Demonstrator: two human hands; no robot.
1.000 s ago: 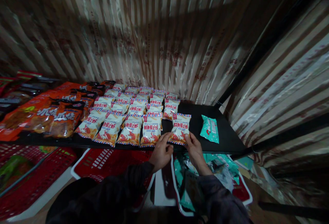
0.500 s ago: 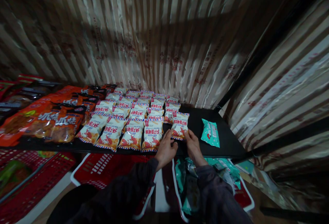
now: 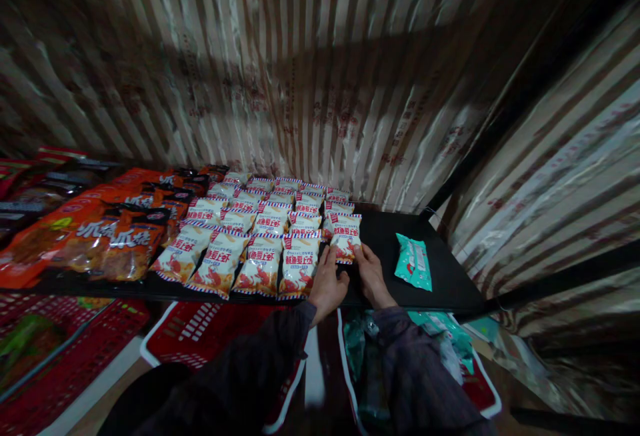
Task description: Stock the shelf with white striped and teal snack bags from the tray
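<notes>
A white snack packet with red print [image 3: 346, 235] lies on the black shelf [image 3: 445, 283], at the right end of several rows of like packets [image 3: 260, 223]. My left hand [image 3: 327, 284] and my right hand [image 3: 369, 275] both pinch its near edge, one at each lower corner. The packet overlaps the one behind it. Both my sleeves are dark.
A teal packet [image 3: 414, 261] lies alone on the shelf to the right. Orange snack bags [image 3: 95, 236] fill the shelf's left part. Below the shelf stand red baskets [image 3: 200, 329], one with teal packets [image 3: 440, 343]. A striped curtain hangs behind.
Both hands have pushed the white packet away from me along the shelf, from the front edge back against the packet behind it.
</notes>
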